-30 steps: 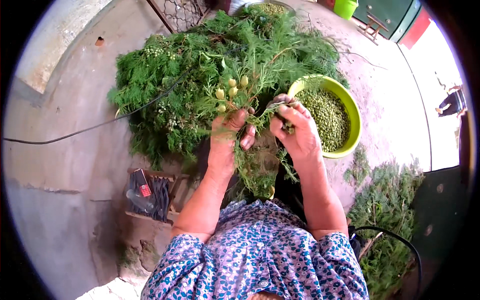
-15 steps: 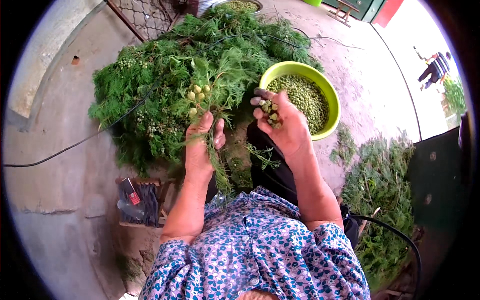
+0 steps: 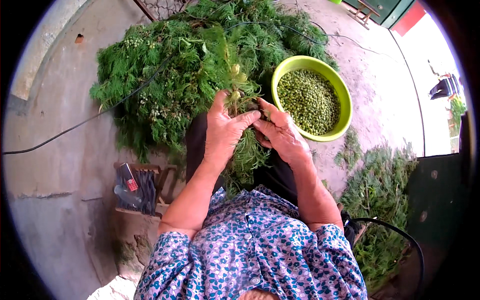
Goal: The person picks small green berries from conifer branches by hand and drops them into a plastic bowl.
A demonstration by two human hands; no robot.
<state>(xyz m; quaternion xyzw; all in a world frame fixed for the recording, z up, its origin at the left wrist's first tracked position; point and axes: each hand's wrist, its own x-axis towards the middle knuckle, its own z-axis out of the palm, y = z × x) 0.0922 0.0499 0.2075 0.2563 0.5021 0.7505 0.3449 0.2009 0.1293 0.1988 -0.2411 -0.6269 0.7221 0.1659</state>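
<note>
My left hand is closed around a leafy green conifer sprig that bears a few pale, round cones. Its feathery lower end hangs between my knees. My right hand meets it there, fingers bent and pressed against the sprig's stem beside my left thumb. Whatever lies inside the right fingers is hidden. To the right of that hand stands a yellow-green basin holding many small green cones. A big heap of cut conifer branches spreads in front of me, some with cones on them.
A thin black cable runs across the floor and over the heap. At left stands a small wooden stool with a phone and a clear bottle on it. More cut greenery lies at right. Someone is far right.
My right hand has swung left from the basin's edge to the sprig; the cones seen in it earlier no longer show. My left hand has moved right and turned, still gripping the sprig.
</note>
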